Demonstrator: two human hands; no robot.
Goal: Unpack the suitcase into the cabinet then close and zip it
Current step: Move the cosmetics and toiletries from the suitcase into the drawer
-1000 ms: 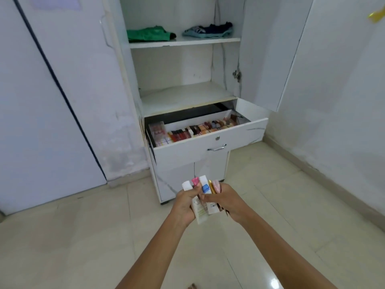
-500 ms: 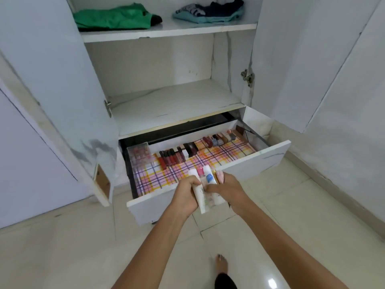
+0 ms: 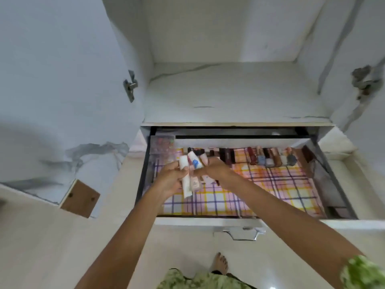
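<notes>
Both hands meeting over the left half of an open cabinet drawer (image 3: 208, 223). Left hand (image 3: 174, 178) curled round a bunch of small cosmetic tubes (image 3: 190, 174), white ones mostly, one with a blue patch on it, caps pointing to the far side. Right hand (image 3: 215, 171) closed on the same bunch from the right, fingers wrapped over the tubes. Tubes held just above the checked liner (image 3: 270, 184), pink, yellow and purple, spread over the drawer floor. Along the far wall of the drawer, a row of lipsticks and nail polish bottles (image 3: 268, 158), standing side by side from the middle out to the right. In the far left corner, a clear plastic box (image 3: 163, 146), contents too blurred to tell. Metal handle (image 3: 241, 233) on the near face of the drawer. Above the drawer, a white shelf (image 3: 233, 97). Cabinet doors swung wide on either side, a hinge (image 3: 130, 85) on the left one. Near edge: a bare foot (image 3: 221, 263) on pale floor tiles and green patterned clothing (image 3: 200, 281).
</notes>
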